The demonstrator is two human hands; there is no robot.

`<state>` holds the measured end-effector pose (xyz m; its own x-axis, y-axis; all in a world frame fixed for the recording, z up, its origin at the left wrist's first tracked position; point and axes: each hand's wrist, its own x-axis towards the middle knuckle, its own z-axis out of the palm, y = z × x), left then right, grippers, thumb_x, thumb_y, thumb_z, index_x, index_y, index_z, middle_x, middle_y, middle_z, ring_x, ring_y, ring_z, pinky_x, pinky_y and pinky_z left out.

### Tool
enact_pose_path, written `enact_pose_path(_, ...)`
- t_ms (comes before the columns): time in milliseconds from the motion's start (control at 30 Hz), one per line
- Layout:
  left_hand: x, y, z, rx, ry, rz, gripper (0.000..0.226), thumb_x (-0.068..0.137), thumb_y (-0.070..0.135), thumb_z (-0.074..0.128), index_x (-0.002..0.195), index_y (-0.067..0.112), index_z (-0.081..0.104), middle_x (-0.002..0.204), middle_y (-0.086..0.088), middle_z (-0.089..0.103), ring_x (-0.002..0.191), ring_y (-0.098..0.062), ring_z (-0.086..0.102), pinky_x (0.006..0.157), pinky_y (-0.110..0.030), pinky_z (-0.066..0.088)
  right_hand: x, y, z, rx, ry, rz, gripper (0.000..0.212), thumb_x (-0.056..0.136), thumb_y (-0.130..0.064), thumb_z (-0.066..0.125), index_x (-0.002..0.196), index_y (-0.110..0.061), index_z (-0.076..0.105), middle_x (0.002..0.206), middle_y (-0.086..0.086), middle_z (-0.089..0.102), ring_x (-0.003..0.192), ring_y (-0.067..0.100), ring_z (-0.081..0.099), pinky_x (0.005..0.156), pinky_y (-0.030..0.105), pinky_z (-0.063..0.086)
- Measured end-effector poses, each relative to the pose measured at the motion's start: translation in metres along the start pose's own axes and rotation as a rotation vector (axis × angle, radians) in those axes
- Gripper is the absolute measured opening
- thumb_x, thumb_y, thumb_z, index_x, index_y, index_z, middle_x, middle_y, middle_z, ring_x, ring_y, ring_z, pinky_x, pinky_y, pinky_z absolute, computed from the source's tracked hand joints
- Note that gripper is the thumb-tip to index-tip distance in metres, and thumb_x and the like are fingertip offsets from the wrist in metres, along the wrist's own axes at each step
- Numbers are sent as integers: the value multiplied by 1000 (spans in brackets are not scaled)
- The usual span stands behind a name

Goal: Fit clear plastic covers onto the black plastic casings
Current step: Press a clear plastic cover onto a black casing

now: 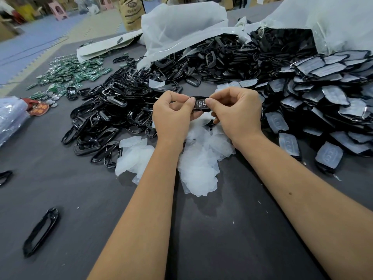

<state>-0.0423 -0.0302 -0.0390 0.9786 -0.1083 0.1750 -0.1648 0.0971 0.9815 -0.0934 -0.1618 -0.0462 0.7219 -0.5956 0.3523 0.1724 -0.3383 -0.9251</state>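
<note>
Above a grey felt-like table [60, 178]: left hand [171, 116] and right hand [236, 112], thumbs and fingers pinching one glossy black casing [198, 105] from either end, clear cover seated in its opening. Below: heap of thin, frosted clear covers [197, 158]. Left: pile of hollow black casings [113, 110]. Right: stack of covered casings [333, 93].

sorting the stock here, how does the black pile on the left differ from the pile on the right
The left pile is bare black casings, open glossy frames you can see through; the right pile is casings with a cloudy clear cover across the face. The left pile is tangled, with frames at all angles; the right pile's pieces lie flatter and overlap. Both rest on the grey table and spill from white bags behind.
</note>
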Motion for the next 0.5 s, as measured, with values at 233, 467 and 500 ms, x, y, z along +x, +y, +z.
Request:
enact_pose_path(233, -1, 0, -1, -33, -17, -6, 19, 85, -5, 78, 81, 4, 61, 62, -5, 69, 67, -25, 76, 66, -31, 62, -1, -3, 0, -49, 9, 36, 9, 79, -21, 86, 78, -19, 77, 65, -2, 74, 57, 16, 71, 62, 44, 63)
enact_pose_path(467, -2, 2, -2, -51, -67, -22, 22, 83, -7, 79, 88, 3, 62, 69, -8, 72, 70, -26, 76, 63, -25, 60, -3, -7, 0, -139, 6, 16, 12, 82, -23, 85, 83, -15, 76, 71, -3, 74, 63, 16, 71, 70, 42, 62)
enact_pose_path(500, -1, 3, -2, -53, -72, -25, 22, 83, -8, 79, 89, 4, 62, 70, -8, 73, 70, -25, 76, 63, -25, 59, -4, -8, 0, -163, 5, -3, 12, 83, -24, 85, 83, -15, 76, 71, -4, 73, 64, 14, 71, 71, 40, 62)
